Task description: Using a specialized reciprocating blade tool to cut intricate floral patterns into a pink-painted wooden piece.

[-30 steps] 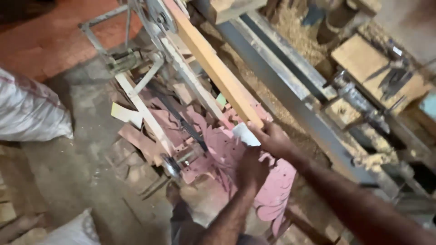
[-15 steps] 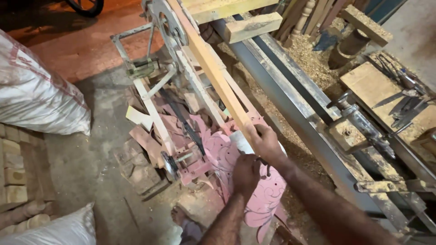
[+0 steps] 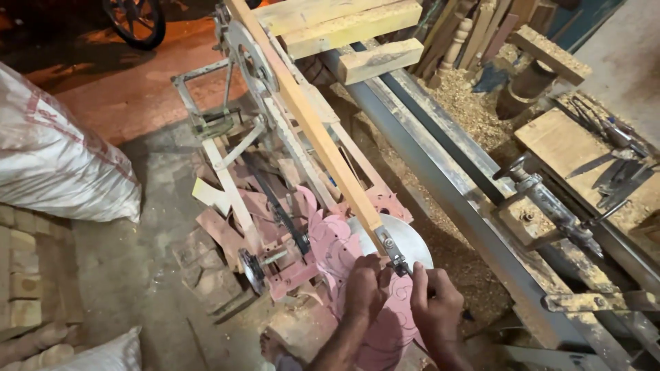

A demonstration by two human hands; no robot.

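Sawdust covers the workshop floor around the long metal lathe bed [image 3: 440, 185]. Your left hand [image 3: 366, 288] and right hand [image 3: 434, 299] pinch the small clamp [image 3: 393, 251] at the near end of the wooden arm [image 3: 309, 124]; its length runs away up-left, over the pink fretwork panel [image 3: 337, 247].

sack: big white woven sack [image 3: 58, 154] at left, on the floor
second sack: white sack top [image 3: 93, 354] at the bottom left edge
bricks: stacked pale bricks [image 3: 24, 288] below the big sack
wheel: dark spoked wheel [image 3: 134, 20] top left, on reddish floor
wood blocks: pale timber offcuts [image 3: 350, 31] piled at top centre
lathe bed: long grey steel rails [image 3: 440, 185] running diagonally
sawdust: heap [image 3: 467, 110] beside the rails
chisels: dark metal tools [image 3: 619, 168] lying on a wooden table [image 3: 564, 148] at right
turned posts: leaning spindles [image 3: 457, 34] at top
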